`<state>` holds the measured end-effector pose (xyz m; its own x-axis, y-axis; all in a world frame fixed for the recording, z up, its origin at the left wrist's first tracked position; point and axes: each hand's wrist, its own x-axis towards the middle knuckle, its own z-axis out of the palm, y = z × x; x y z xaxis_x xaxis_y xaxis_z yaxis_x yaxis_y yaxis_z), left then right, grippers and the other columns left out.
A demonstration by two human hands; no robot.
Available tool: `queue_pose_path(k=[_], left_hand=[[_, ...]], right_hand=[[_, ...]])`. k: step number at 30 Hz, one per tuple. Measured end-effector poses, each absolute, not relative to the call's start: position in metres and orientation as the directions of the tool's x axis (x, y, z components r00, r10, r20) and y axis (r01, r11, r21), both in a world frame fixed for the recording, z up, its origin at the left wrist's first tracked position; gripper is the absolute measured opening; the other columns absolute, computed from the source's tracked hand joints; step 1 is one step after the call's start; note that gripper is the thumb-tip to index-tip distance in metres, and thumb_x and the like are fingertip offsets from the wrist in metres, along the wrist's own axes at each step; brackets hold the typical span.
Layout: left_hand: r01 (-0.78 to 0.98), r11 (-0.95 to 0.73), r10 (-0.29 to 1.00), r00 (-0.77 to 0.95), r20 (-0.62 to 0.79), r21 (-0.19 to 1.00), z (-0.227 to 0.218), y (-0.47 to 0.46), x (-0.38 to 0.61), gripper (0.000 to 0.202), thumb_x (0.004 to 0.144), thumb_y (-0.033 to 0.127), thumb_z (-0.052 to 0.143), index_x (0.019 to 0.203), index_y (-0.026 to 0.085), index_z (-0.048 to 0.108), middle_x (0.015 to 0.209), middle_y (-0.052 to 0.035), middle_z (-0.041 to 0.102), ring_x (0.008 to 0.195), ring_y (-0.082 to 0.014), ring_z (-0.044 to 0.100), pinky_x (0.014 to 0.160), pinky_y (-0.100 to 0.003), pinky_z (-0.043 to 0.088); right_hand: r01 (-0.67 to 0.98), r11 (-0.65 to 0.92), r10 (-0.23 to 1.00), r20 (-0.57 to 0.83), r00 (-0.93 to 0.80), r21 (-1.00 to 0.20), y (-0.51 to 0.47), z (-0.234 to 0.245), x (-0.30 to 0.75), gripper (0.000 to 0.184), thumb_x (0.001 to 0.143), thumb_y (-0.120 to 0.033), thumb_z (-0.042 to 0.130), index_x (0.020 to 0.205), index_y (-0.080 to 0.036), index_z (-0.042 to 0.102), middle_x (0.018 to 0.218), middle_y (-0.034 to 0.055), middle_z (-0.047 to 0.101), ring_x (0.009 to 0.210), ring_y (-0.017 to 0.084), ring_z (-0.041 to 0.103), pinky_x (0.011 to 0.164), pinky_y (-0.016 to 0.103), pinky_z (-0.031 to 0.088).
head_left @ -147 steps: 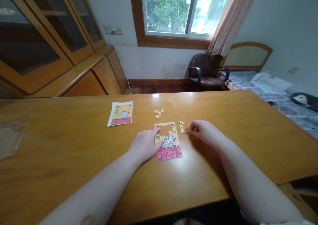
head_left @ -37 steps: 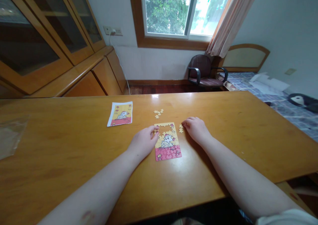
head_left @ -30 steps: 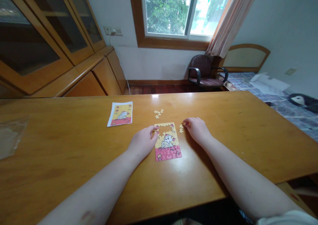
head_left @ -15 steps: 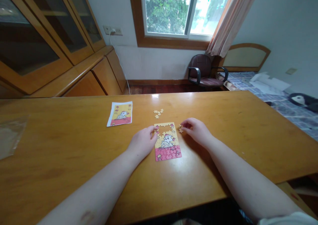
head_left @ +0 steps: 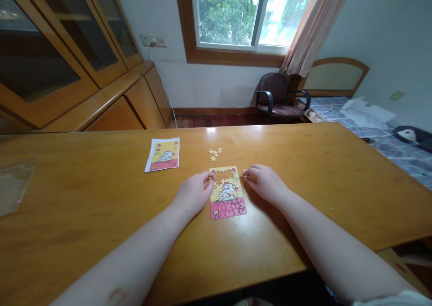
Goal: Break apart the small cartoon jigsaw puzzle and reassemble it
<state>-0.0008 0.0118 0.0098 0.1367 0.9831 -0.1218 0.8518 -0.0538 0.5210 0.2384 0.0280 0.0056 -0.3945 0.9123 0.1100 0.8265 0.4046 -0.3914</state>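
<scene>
A partly filled jigsaw puzzle lies flat on the table, showing a white cartoon animal on yellow above a pink band. Its upper middle has a gap where brown shows through. My left hand rests at the puzzle's left edge, curled fingertips pressed on its border. Just off the right edge, my right hand is pinched down on a small puzzle piece, mostly covered by the fingers. Several loose puzzle pieces lie beyond the puzzle's top edge.
A printed picture card with the same design lies left of the loose pieces. A clear plastic bag is at the far left of the wooden table. Past the table stand a chair, a bed and a cabinet.
My right hand's fingers have lowered and closed over a piece beside the puzzle. My left hand stays at the left edge.
</scene>
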Motion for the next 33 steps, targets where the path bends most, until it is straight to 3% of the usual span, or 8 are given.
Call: queue_pose_path(k=[6, 13, 20, 33], left_hand=[[0.853, -0.059, 0.983, 0.141, -0.119, 0.519, 0.0115, 0.0116, 0.0001, 0.032, 0.086, 0.032, 0.045, 0.108, 0.022, 0.065, 0.080, -0.0045, 0.067, 0.075, -0.0196, 0.061, 0.063, -0.027, 0.039], [0.851, -0.065, 0.984, 0.142, -0.108, 0.522, 0.0104, 0.0116, -0.0004, 0.031, 0.086, 0.032, 0.045, 0.108, 0.022, 0.065, 0.082, -0.0046, 0.067, 0.077, -0.0197, 0.061, 0.064, -0.027, 0.040], [0.853, -0.057, 0.983, 0.138, -0.119, 0.519, 0.0114, 0.0118, -0.0005, 0.032, 0.086, 0.032, 0.044, 0.109, 0.022, 0.065, 0.082, -0.0050, 0.067, 0.079, -0.0208, 0.062, 0.066, -0.028, 0.041], [0.846, -0.054, 0.983, 0.137, -0.119, 0.530, 0.0113, 0.0112, -0.0004, 0.031, 0.086, 0.032, 0.045, 0.108, 0.022, 0.065, 0.081, -0.0049, 0.068, 0.080, -0.0210, 0.062, 0.067, -0.029, 0.042]], right_hand=[[0.875, 0.350, 0.932, 0.028, -0.362, -0.333, 0.0305, 0.0030, 0.2442, 0.019, 0.085, -0.022, 0.057, 0.096, -0.024, 0.073, 0.094, 0.0045, 0.066, 0.082, 0.015, 0.063, 0.078, 0.024, 0.045], [0.865, 0.319, 0.933, -0.032, -0.358, -0.388, 0.0287, 0.0047, 0.2414, 0.011, 0.082, -0.022, 0.062, 0.086, -0.023, 0.071, 0.091, 0.0024, 0.065, 0.078, 0.013, 0.062, 0.072, 0.022, 0.044], [0.893, 0.289, 0.943, -0.057, -0.328, -0.345, 0.0284, 0.0090, 0.2442, 0.012, 0.081, -0.030, 0.064, 0.088, -0.024, 0.071, 0.090, 0.0027, 0.065, 0.078, 0.014, 0.061, 0.072, 0.023, 0.044], [0.896, 0.268, 0.948, -0.070, -0.311, -0.354, 0.0331, 0.0065, 0.2485, 0.011, 0.081, -0.024, 0.063, 0.087, -0.024, 0.073, 0.088, 0.0024, 0.066, 0.077, 0.014, 0.062, 0.070, 0.022, 0.044]])
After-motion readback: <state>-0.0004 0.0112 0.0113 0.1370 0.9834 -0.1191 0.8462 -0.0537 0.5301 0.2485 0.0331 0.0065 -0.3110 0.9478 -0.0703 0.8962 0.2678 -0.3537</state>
